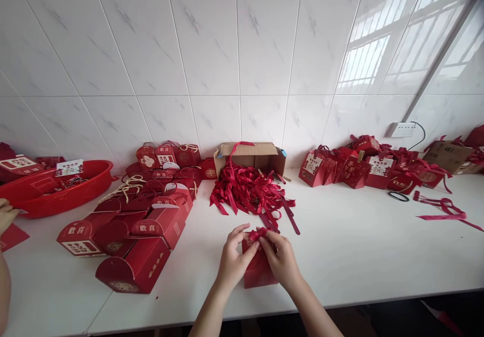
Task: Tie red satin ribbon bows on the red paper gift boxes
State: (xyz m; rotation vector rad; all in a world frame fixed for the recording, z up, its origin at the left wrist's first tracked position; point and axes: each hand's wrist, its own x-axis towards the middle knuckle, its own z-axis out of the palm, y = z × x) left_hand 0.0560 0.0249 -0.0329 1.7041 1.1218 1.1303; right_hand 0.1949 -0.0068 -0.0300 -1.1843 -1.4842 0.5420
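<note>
A small red gift box (260, 271) stands upright on the white table, near its front edge. At the top of this box is a red ribbon (255, 234), bunched up in a small bow or loop. My left hand (236, 254) pinches the ribbon from the left, thumb and fingertips together. From the other side, my right hand (280, 255) has its thumb and fingers closed on the same ribbon. Both hands cover part of the box. Just beyond them lies a heap of loose red ribbons (249, 191), spilling out of a cardboard box (247, 149).
Rows of red gift boxes (151, 256) fill the left of the white table (348, 256). Farther left are a red plastic basin (60, 198) and another person's hand (6, 216). Finished-looking red boxes (353, 168) stand at the right, near a black ring (398, 196) and loose ribbon (442, 206).
</note>
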